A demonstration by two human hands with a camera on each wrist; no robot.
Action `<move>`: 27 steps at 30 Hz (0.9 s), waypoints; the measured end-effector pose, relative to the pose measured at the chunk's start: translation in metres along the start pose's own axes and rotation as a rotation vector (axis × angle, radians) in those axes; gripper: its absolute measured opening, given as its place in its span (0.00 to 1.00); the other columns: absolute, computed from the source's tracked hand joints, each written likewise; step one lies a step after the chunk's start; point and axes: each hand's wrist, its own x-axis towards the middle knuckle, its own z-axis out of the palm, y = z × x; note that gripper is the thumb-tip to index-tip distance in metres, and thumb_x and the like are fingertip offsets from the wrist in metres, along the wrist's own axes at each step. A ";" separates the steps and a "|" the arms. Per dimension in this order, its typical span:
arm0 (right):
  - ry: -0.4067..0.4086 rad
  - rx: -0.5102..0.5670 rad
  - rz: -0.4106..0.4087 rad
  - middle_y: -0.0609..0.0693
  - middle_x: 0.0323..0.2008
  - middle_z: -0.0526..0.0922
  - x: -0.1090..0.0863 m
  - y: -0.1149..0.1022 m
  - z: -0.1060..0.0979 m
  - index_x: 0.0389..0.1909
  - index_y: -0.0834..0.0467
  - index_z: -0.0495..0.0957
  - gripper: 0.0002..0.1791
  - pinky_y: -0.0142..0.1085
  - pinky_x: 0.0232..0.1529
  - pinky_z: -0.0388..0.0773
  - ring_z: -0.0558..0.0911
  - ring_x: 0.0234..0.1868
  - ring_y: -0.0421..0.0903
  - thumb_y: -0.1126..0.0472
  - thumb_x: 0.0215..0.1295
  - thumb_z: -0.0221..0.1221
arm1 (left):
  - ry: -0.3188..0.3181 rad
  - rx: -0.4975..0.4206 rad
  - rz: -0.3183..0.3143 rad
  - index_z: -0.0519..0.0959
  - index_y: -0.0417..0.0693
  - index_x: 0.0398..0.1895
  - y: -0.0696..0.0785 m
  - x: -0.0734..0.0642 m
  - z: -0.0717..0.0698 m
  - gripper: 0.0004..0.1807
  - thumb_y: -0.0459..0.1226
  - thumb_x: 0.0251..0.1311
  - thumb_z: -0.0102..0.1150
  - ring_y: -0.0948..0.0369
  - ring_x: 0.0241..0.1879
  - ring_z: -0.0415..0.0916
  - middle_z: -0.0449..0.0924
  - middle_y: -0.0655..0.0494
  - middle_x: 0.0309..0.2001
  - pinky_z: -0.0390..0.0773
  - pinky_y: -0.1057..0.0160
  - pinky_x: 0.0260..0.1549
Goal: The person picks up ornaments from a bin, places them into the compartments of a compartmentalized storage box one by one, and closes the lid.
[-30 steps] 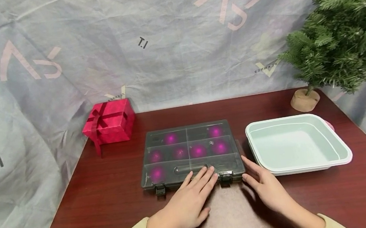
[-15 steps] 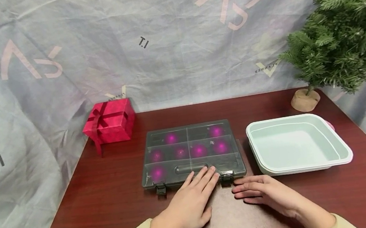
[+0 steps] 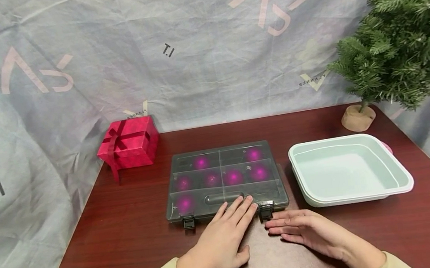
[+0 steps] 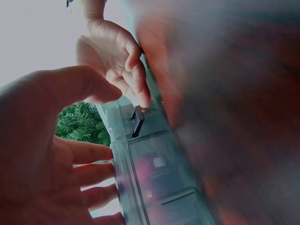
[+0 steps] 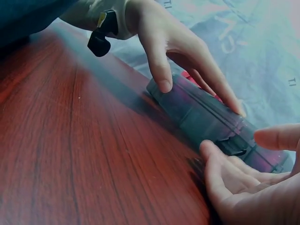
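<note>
A shallow dark see-through compartment case (image 3: 246,194) lies with its lid down at mid-table. Several purple round things (image 3: 233,177) show through the lid. Along the front are a left latch (image 3: 189,222) and a right latch (image 3: 266,212), the latter jutting outward in the right wrist view. My left hand (image 3: 223,241) rests on the lid's front edge, fingers straight, thumb apart from them. My right hand (image 3: 313,231) is just in front of the right latch, fingers lightly bent, fingertips close under it; whether they touch is unclear. Nothing is gripped in either hand.
To the right of the case stands a pale green rectangular basin (image 3: 351,176), with something pink partly hidden behind it. A red gift box (image 3: 132,141) sits at the back left. At the back right is a small artificial fir tree (image 3: 399,42). Behind hangs grey cloth.
From the case's front right corner my right hand has moved toward me and left, to the right latch. The left hand and the case have hardly moved.
</note>
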 end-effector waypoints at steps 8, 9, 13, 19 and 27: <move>-0.046 0.007 -0.043 0.65 0.70 0.69 -0.001 -0.002 0.004 0.76 0.71 0.56 0.26 0.39 0.62 0.71 0.72 0.69 0.55 0.69 0.80 0.38 | 0.007 0.015 -0.005 0.57 0.44 0.80 0.000 0.001 0.000 0.48 0.50 0.58 0.63 0.53 0.78 0.48 0.52 0.49 0.80 0.58 0.47 0.70; -0.044 -0.023 -0.051 0.65 0.70 0.70 -0.001 -0.002 0.006 0.76 0.71 0.57 0.26 0.39 0.61 0.71 0.72 0.68 0.55 0.69 0.80 0.39 | 0.007 0.013 -0.006 0.58 0.44 0.80 0.000 0.001 0.000 0.48 0.50 0.58 0.63 0.53 0.78 0.48 0.52 0.49 0.80 0.58 0.47 0.70; -0.027 -0.288 -0.135 0.68 0.61 0.77 -0.001 -0.010 0.012 0.71 0.74 0.63 0.23 0.41 0.56 0.77 0.80 0.60 0.56 0.70 0.79 0.43 | 0.015 0.006 -0.008 0.58 0.44 0.80 0.000 0.001 0.000 0.48 0.50 0.58 0.64 0.53 0.78 0.49 0.53 0.50 0.80 0.58 0.47 0.70; 0.156 -0.888 -0.434 0.59 0.47 0.86 0.007 -0.029 0.028 0.56 0.67 0.79 0.14 0.39 0.45 0.82 0.86 0.46 0.50 0.71 0.72 0.58 | 0.045 0.003 -0.002 0.60 0.44 0.79 0.000 0.001 0.000 0.48 0.50 0.56 0.65 0.53 0.77 0.52 0.55 0.50 0.79 0.60 0.46 0.69; 0.424 -1.688 -0.781 0.47 0.50 0.84 0.029 -0.030 0.030 0.48 0.55 0.84 0.22 0.40 0.52 0.76 0.80 0.52 0.44 0.61 0.50 0.77 | 0.045 0.001 0.006 0.60 0.45 0.79 -0.001 0.000 0.002 0.48 0.50 0.57 0.66 0.53 0.77 0.52 0.55 0.50 0.79 0.60 0.46 0.69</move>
